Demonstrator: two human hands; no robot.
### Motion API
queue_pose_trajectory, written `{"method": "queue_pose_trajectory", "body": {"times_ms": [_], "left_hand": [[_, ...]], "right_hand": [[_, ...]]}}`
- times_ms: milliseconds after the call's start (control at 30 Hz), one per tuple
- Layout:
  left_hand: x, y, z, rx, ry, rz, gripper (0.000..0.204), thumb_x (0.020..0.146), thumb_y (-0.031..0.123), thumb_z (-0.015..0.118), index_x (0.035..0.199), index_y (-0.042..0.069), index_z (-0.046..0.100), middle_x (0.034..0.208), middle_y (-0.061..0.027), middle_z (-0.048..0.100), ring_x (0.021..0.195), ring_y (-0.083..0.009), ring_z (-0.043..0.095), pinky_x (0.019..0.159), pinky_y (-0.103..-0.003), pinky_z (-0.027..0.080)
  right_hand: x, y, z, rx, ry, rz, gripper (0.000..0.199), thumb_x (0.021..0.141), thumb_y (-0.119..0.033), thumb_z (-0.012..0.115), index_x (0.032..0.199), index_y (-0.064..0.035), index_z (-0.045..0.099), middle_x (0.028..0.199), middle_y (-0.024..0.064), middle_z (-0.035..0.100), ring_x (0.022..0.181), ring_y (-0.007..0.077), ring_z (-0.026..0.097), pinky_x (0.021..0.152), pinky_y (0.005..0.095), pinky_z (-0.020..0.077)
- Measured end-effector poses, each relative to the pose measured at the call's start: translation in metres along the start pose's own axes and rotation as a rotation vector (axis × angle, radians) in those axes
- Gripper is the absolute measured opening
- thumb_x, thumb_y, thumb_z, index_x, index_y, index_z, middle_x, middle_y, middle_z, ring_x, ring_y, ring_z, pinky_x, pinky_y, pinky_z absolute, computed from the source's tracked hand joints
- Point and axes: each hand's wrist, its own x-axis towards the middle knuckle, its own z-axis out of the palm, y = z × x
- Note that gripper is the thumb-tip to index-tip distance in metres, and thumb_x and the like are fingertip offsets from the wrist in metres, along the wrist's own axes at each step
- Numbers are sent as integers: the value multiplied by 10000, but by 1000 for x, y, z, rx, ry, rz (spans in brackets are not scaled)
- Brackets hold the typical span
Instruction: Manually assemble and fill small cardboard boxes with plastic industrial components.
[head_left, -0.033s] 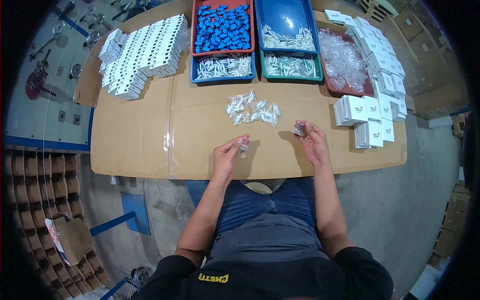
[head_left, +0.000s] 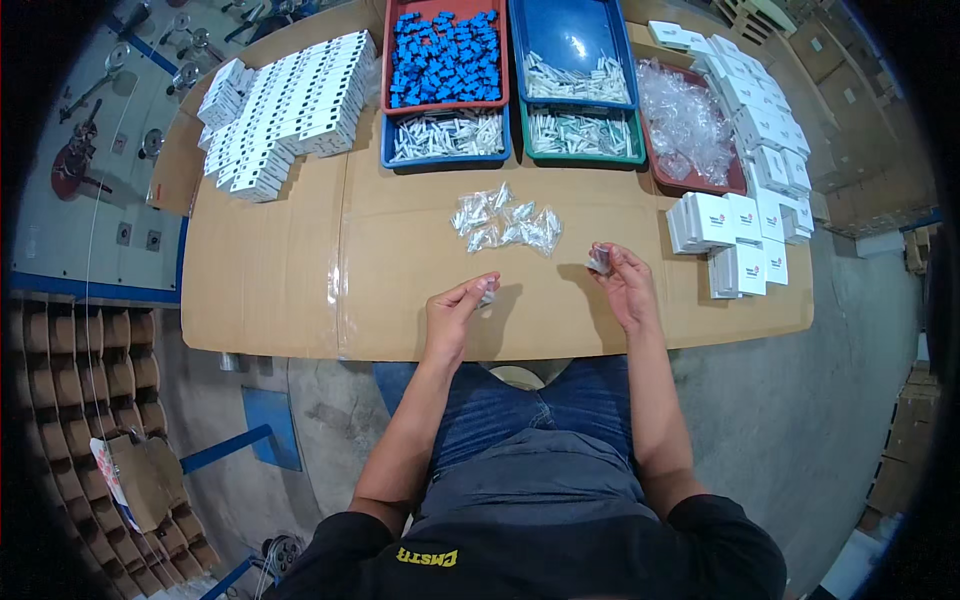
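Above the front part of the cardboard-covered table, my left hand (head_left: 455, 308) pinches a small clear plastic packet (head_left: 487, 298) between thumb and fingers. My right hand (head_left: 628, 285), held farther right and slightly farther forward, grips another small clear packet (head_left: 599, 262) at its fingertips. What each packet contains is too small to make out. Just beyond and between both hands lies a loose cluster of small clear packets (head_left: 508, 222) with whitish pieces inside; neither hand touches it.
Far trays hold blue parts (head_left: 445, 60), white plugs (head_left: 450, 135), and plugs in a green tray (head_left: 580, 158). A red tray (head_left: 740, 180) of clear bags stands right, beside white boxes (head_left: 708, 220). More white boxes (head_left: 290, 110) are stacked left. The table's front edge (head_left: 540, 358) curves before me.
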Motion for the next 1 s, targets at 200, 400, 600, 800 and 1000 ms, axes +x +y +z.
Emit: {"method": "queue_pose_trajectory", "body": {"times_ms": [200, 400, 600, 800, 1000], "left_hand": [[0, 2, -1, -33, 40, 6, 205, 965, 184, 715, 1069, 7, 711, 1045, -85, 749, 1007, -144, 675, 879, -269, 503], [2, 0, 0, -379, -9, -57, 117, 981, 182, 690, 979, 94, 613, 976, -38, 676, 856, -139, 637, 749, -287, 493], [9, -21, -20, -384, -40, -73, 109, 1003, 189, 661, 990, 119, 579, 859, 3, 569, 678, -93, 494, 608, -258, 415], [13, -21, -21, -405, -34, -89, 116, 1023, 196, 631, 975, 104, 580, 829, 4, 540, 635, -83, 432, 597, -249, 393], [19, -29, -20, -416, -53, -62, 133, 1029, 197, 624, 983, 77, 590, 829, -14, 558, 635, -88, 446, 595, -251, 397]], "right_hand": [[10, 1, 5, 24, 16, -28, 200, 981, -155, 681, 1103, 1, 708, 1105, 145, 729, 1020, 219, 697, 904, 369, 563], [32, -4, 22, 86, -56, -81, 94, 974, -141, 688, 956, -67, 632, 1040, 100, 697, 1081, 236, 676, 911, 435, 575], [76, -30, 34, 64, 32, -32, 152, 963, -186, 716, 957, -110, 584, 981, 22, 641, 951, 187, 671, 841, 406, 589], [147, -66, 48, -384, 137, 89, 299, 890, -267, 808, 1039, -81, 626, 903, 6, 643, 789, 126, 633, 707, 287, 538], [220, -94, 54, -927, 33, -26, 367, 865, -87, 741, 1169, 82, 625, 965, 105, 710, 790, 186, 706, 649, 298, 561]]}}
